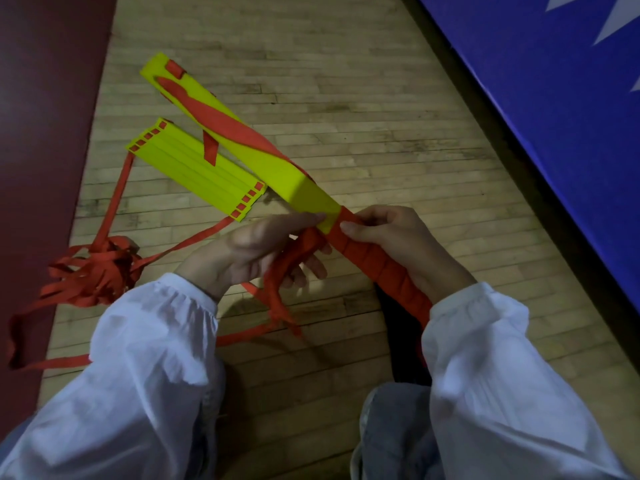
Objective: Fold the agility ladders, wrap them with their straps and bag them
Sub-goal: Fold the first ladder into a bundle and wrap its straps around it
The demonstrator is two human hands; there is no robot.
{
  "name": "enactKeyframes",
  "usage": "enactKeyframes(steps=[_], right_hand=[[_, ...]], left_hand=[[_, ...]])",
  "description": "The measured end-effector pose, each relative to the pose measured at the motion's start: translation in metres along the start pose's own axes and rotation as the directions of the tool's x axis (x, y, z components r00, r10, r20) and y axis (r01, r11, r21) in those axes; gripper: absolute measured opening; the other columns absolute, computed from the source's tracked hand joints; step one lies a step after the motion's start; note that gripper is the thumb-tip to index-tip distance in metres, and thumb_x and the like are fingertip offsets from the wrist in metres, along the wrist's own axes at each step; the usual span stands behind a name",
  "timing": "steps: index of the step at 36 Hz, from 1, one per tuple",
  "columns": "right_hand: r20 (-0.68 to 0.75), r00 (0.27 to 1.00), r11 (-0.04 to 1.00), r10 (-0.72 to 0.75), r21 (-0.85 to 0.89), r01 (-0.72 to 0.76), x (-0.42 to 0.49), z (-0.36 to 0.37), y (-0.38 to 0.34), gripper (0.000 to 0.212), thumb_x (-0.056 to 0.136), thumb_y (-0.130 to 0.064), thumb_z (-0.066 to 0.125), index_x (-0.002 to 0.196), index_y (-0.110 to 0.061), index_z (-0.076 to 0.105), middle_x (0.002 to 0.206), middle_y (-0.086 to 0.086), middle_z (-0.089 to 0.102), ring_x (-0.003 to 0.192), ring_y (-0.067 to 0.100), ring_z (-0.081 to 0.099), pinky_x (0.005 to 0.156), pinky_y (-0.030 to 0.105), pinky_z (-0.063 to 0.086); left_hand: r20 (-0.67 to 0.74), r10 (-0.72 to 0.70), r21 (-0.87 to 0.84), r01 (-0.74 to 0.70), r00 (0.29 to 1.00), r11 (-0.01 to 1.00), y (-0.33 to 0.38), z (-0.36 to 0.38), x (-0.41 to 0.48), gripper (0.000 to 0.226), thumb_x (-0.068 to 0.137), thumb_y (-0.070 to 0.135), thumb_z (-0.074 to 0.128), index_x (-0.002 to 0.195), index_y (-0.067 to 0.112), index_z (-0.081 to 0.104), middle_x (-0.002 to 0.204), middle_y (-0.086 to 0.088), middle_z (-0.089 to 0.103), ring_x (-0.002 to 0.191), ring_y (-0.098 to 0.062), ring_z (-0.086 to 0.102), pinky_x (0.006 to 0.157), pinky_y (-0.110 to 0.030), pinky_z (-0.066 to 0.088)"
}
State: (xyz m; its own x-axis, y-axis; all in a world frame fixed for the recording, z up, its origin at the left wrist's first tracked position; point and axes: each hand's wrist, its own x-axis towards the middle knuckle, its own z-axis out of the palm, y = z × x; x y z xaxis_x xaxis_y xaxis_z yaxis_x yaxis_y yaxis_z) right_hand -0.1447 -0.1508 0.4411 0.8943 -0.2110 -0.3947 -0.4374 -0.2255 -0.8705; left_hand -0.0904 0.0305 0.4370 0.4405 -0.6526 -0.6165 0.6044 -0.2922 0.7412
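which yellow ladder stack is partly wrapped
The stack in the left hand and right hand: red strap covers its near end. The other stack lies unwrapped on the floor.

**Ladder's near end lost under a sleeve**

The wrapped near end of the folded ladder [311, 199] runs under the right sleeve [485, 358], out of sight. The right hand [391, 233] shows only thumb and knuckles; its fingers go behind the ladder. The strap [277, 282] covers part of the left hand [256, 251]. In the heap of strap [93, 271], the crossings cannot be told. A dark shape [398, 341] by the right sleeve is too dim to name.
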Motion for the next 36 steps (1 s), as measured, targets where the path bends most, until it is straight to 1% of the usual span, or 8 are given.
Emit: enactKeyframes(steps=[9, 14, 20, 25, 28, 31, 34, 36], right_hand=[[-0.055, 0.99, 0.983, -0.131, -0.14, 0.122, 0.0, 0.007, 0.002, 0.012, 0.082, -0.024, 0.076, 0.081, -0.021, 0.064, 0.079, -0.006, 0.062, 0.073, 0.006, 0.06, 0.061, 0.02, 0.044], [-0.065, 0.982, 0.964, -0.179, -0.212, 0.161, -0.001, 0.01, 0.004, 0.014, 0.083, -0.026, 0.075, 0.087, -0.018, 0.064, 0.082, -0.01, 0.063, 0.075, 0.004, 0.059, 0.061, 0.019, 0.043], [-0.058, 0.971, 0.937, -0.234, -0.28, 0.209, -0.001, 0.018, 0.008, 0.017, 0.079, -0.027, 0.078, 0.081, -0.025, 0.061, 0.082, -0.008, 0.065, 0.079, 0.008, 0.062, 0.065, 0.022, 0.046], [-0.023, 0.968, 0.918, -0.252, -0.322, 0.231, -0.003, 0.017, 0.008, 0.019, 0.078, -0.028, 0.078, 0.088, -0.021, 0.063, 0.083, -0.009, 0.065, 0.081, 0.008, 0.062, 0.066, 0.02, 0.046], [0.043, 0.978, 0.931, -0.203, -0.301, 0.207, -0.003, 0.014, 0.005, 0.02, 0.081, -0.034, 0.075, 0.091, -0.021, 0.065, 0.086, -0.01, 0.065, 0.081, 0.005, 0.062, 0.067, 0.02, 0.047], [0.116, 0.989, 0.957, -0.088, -0.265, 0.117, -0.005, 0.009, 0.0, 0.031, 0.089, -0.05, 0.059, 0.098, -0.021, 0.065, 0.087, -0.008, 0.065, 0.077, 0.002, 0.062, 0.064, 0.019, 0.046], [0.192, 0.98, 0.97, 0.053, -0.242, -0.005, -0.005, 0.003, -0.003, 0.05, 0.092, -0.056, 0.047, 0.109, -0.013, 0.066, 0.093, 0.007, 0.071, 0.08, 0.014, 0.068, 0.069, 0.026, 0.051], [0.288, 0.95, 0.988, 0.118, -0.127, -0.084, -0.007, 0.002, -0.005, 0.052, 0.094, -0.052, 0.046, 0.114, -0.007, 0.064, 0.096, 0.015, 0.073, 0.079, 0.022, 0.07, 0.066, 0.027, 0.055]], left_hand=[[-0.144, 0.004, 0.024, -0.001, 0.99, 1.0, 0.001, 0.0, 0.007, 0.052, 0.095, 0.051, 0.041, 0.083, 0.005, 0.062, 0.052, -0.008, 0.062, 0.029, -0.012, 0.045, 0.032, -0.015, 0.032], [-0.199, 0.026, 0.059, -0.014, 0.98, 0.998, -0.001, 0.002, 0.01, 0.055, 0.093, 0.056, 0.042, 0.082, 0.005, 0.062, 0.05, -0.008, 0.06, 0.028, -0.013, 0.042, 0.032, -0.013, 0.029], [-0.271, 0.05, 0.088, -0.027, 0.961, 0.996, -0.006, 0.003, 0.015, 0.064, 0.089, 0.062, 0.043, 0.073, 0.003, 0.063, 0.049, -0.01, 0.058, 0.026, -0.015, 0.038, 0.033, -0.014, 0.027], [-0.297, 0.028, 0.085, -0.003, 0.954, 0.996, -0.006, 0.003, 0.018, 0.062, 0.091, 0.058, 0.043, 0.072, 0.003, 0.063, 0.046, -0.009, 0.057, 0.025, -0.015, 0.037, 0.033, -0.013, 0.026], [-0.306, 0.043, 0.087, -0.017, 0.951, 0.996, -0.006, 0.004, 0.017, 0.057, 0.093, 0.053, 0.043, 0.07, 0.003, 0.062, 0.044, -0.008, 0.055, 0.025, -0.015, 0.036, 0.032, -0.012, 0.025], [-0.309, 0.082, 0.094, -0.055, 0.948, 0.994, -0.006, 0.005, 0.015, 0.053, 0.093, 0.049, 0.043, 0.07, 0.004, 0.061, 0.045, -0.008, 0.056, 0.026, -0.016, 0.036, 0.033, -0.014, 0.026], [-0.302, 0.101, 0.108, -0.072, 0.948, 0.992, -0.005, 0.009, 0.013, 0.052, 0.093, 0.049, 0.045, 0.067, 0.007, 0.061, 0.046, -0.009, 0.056, 0.028, -0.017, 0.038, 0.034, -0.017, 0.026], [-0.3, 0.117, 0.126, -0.082, 0.947, 0.989, -0.004, 0.011, 0.012, 0.051, 0.092, 0.049, 0.045, 0.065, 0.009, 0.06, 0.046, -0.009, 0.056, 0.029, -0.018, 0.039, 0.033, -0.016, 0.027]])
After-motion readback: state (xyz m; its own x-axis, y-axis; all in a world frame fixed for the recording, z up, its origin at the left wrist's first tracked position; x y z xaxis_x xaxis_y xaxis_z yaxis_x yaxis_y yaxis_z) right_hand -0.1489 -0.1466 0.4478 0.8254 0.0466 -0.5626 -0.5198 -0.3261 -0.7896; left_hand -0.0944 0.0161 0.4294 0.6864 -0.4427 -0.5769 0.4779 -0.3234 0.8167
